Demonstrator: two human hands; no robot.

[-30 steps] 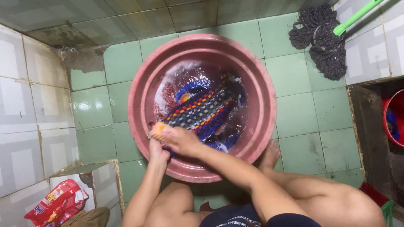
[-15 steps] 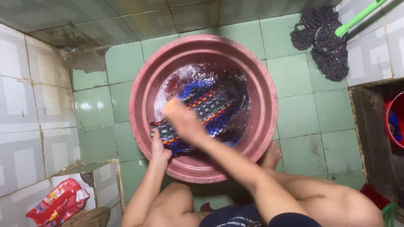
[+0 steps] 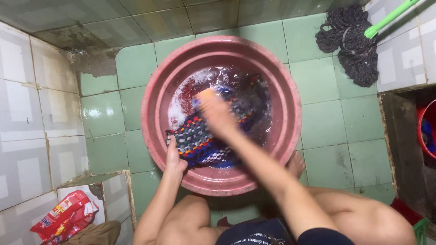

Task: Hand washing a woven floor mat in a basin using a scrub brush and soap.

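the woven multicoloured mat [image 3: 200, 143] lies soaking in the soapy water of the round pink basin [image 3: 290, 90]. the left hand [image 3: 175, 159] pinches the mat's edge closed at the basin's near rim. the blurred right hand [image 3: 218, 113] presses an orange scrub brush [image 3: 205, 94] onto the mat farther in, toward the basin's middle; its grip is too blurred to tell.

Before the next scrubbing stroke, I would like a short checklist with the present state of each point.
1. Left hand pins the woven mat at the near edge: ok.
2. Right hand has a grip on the orange brush: cannot tell, blurred.
3. Mat inside the pink basin: ok.
4. Soapy water in basin: ok.
5. Basin flat on green floor tiles: ok.
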